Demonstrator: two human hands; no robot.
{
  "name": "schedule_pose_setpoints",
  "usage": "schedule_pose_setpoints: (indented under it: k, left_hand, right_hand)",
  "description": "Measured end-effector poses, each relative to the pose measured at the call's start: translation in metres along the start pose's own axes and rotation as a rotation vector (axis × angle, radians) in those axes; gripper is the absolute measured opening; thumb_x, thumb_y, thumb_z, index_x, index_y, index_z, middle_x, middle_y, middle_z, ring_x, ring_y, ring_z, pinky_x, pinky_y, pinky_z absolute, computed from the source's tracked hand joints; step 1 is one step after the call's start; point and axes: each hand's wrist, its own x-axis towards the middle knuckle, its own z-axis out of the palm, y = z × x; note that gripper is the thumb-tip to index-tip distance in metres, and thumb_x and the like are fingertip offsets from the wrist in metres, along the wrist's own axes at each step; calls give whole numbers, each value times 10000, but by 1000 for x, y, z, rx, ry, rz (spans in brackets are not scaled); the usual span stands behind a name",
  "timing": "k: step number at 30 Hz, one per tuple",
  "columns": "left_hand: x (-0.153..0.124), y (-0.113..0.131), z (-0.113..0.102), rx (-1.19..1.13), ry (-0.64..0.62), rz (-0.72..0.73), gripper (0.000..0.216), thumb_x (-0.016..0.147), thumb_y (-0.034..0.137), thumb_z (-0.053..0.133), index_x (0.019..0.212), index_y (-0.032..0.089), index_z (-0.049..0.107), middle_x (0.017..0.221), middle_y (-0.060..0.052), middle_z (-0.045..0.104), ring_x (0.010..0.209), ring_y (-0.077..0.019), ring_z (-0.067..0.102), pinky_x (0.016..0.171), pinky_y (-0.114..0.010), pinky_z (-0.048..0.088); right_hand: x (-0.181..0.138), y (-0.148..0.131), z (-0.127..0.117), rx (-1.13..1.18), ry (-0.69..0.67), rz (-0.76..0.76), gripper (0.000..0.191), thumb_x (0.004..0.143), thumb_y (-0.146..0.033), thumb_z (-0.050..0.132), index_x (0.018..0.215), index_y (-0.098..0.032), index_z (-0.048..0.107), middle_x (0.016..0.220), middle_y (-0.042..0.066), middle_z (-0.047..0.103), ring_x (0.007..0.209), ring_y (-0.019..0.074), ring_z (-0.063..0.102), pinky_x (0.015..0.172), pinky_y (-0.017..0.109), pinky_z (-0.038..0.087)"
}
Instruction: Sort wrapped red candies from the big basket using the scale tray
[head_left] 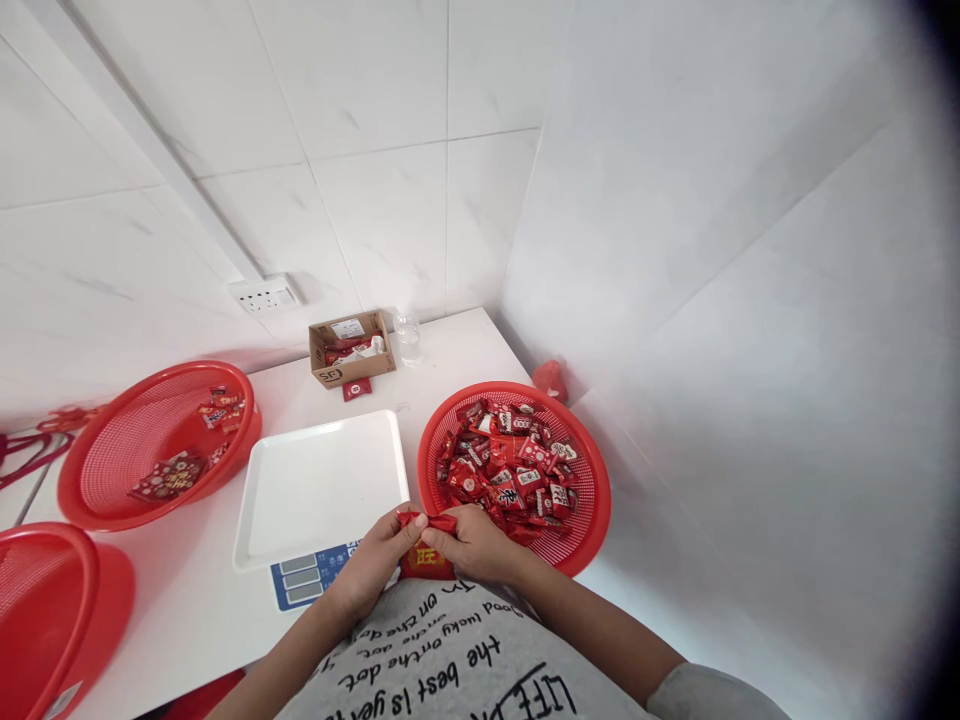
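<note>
1. Blocked right of the right hand (pixel 474 543) by a full basket (pixel 591 520), wall (pixel 712 300) close beyond.
2. Barred ahead of the left hand (pixel 375 560) by a white tray (pixel 322 485).
3. Found passable over bare table (pixel 289 400) between tray and cardboard box (pixel 351 350).

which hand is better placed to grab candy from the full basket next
Right, probably. The right hand pinches the red pouch close beside the candy basket; the left hand holds the pouch's other side, over the scale.

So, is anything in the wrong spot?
One red packet lies loose on the table by the cardboard box. A red lump sits in the corner behind the candy basket. Left hand and right hand pinch a red pouch normally.
</note>
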Motion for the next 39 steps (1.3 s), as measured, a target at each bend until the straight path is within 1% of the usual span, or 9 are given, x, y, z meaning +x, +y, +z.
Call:
schedule_pose_setpoints:
  k: [8,12,15,20,27,30,34,37,39]
  left_hand:
    - [-1,1,2,-13,-6,2,283,717,432,611,736,161,535,671,9,594,680,-154,563,655,-255,428]
    - [-3,2,3,-18,-1,12,275,708,414,626,710,158,528,641,21,580,636,-132,543,628,-237,415]
    - [-4,3,3,12,18,20,292,697,422,634,694,159,507,623,28,562,602,-122,521,588,-225,401]
    - [-5,2,3,82,34,47,303,691,436,625,680,162,496,601,35,532,556,-107,482,539,-208,376]
    - [-5,3,1,147,47,66,335,697,461,605,621,160,479,549,50,488,518,-86,423,489,-185,320]
    - [-4,3,1,132,40,58,344,698,461,605,607,159,468,538,52,476,508,-82,406,481,-185,304]
    - [-4,1,1,89,34,46,327,699,420,625,597,153,465,534,57,463,500,-76,397,480,-183,294]
    - [-3,-2,2,33,26,46,292,719,402,611,633,157,479,564,53,491,526,-87,432,508,-190,329]
    - [-3,-3,2,25,43,58,278,737,413,588,669,161,495,602,45,517,569,-102,465,544,-202,361]
  right_hand:
    - [-1,-3,-1,-15,4,-32,365,814,-397,434,550,-153,496,514,-45,376,496,82,320,465,194,285]
    - [-2,-2,0,-27,0,-33,363,812,-409,434,562,-153,493,517,-49,356,494,77,330,460,190,267]
    - [-3,0,2,-8,-13,-25,360,821,-419,418,596,-152,505,536,-48,368,509,79,351,468,188,274]
    - [-4,0,3,12,-53,8,373,804,-445,440,572,-156,471,523,-56,337,492,73,328,447,186,264]
    - [-5,6,4,47,-75,-18,385,801,-460,449,572,-151,450,527,-61,319,490,64,311,433,178,250]
    - [-6,7,4,63,-82,-40,396,800,-476,446,575,-150,440,533,-60,321,499,64,313,432,177,242]
    - [-6,7,4,98,-99,-64,383,805,-469,440,587,-155,418,546,-59,324,509,65,316,441,177,243]
    - [-5,6,3,90,-97,-69,369,814,-457,425,599,-157,417,550,-57,333,508,68,318,447,180,251]
    - [-4,5,2,65,-70,-62,361,819,-445,416,605,-155,433,553,-53,344,511,70,320,451,182,256]
